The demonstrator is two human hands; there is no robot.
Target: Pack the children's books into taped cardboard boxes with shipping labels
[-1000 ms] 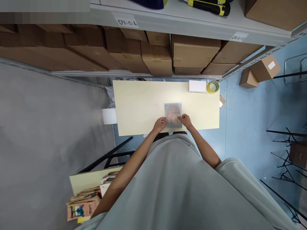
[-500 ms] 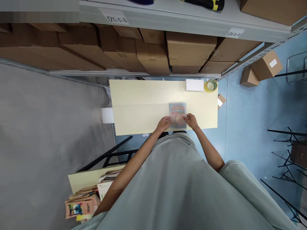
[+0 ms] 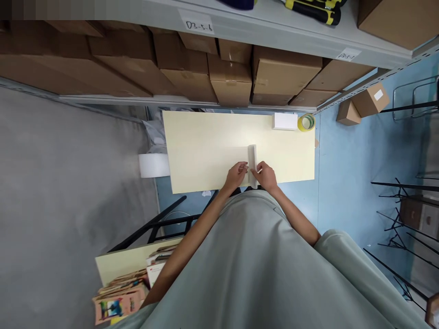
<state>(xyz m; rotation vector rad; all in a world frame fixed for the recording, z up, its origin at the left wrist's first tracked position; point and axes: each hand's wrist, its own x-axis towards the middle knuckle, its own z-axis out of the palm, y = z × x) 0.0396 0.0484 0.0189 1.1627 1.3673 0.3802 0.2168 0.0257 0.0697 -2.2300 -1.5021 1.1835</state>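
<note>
A thin booklet (image 3: pixel 252 162), in what looks like clear wrap, now shows as a narrow pale strip on the cream tabletop (image 3: pixel 206 137); its printed cover is out of sight. My right hand (image 3: pixel 265 177) pinches its right side near the lower half. Just left of the strip is my left hand (image 3: pixel 236 176), its fingers loosely curled and apart. Its fingertips are at or very near the booklet's edge; whether they touch cannot be told.
At the table's back right stand a white box (image 3: pixel 285 121) and a yellow tape roll (image 3: pixel 306 122). A white roll (image 3: pixel 154 165) adjoins the left edge. Shelves with cardboard boxes (image 3: pixel 229 82) run behind. Stacked books (image 3: pixel 120 297) lie lower left, chair-like black frames (image 3: pixel 398 214) at right.
The booklet lay flat with its colourful cover up; it has turned to a narrow pale strip. My right hand has moved slightly left, still gripping it. The view has shifted a little.
</note>
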